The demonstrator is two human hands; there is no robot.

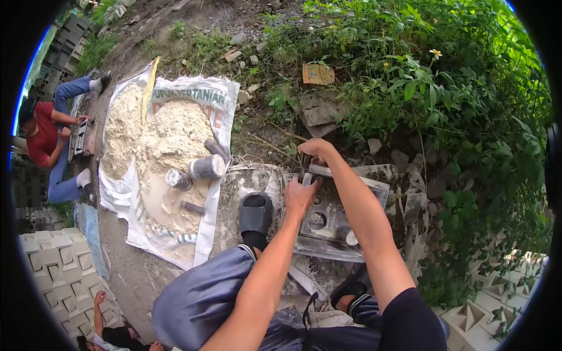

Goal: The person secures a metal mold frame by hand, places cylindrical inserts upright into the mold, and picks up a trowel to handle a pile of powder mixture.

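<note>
My left hand (301,194) and my right hand (317,149) are close together, with fingers closed around a dark grey metal piece (307,169). Its exact kind is hard to make out, since the fingers cover much of it. A short grey bar (320,170) sticks out to the right under my right wrist. Below my hands lies a worn, dusty grey plate (328,244) with round holes in its face. On that plate, partly behind my right forearm, rests a small grey cylinder (349,235).
To the left, a white sack (202,245) is spread out under pale powder (175,131). Grey cylinders (206,168) stand in the powder. Two other people (44,134) are at the left edge. Pale patterned blocks (58,263) are stacked lower left; green plants (445,105) grow at right.
</note>
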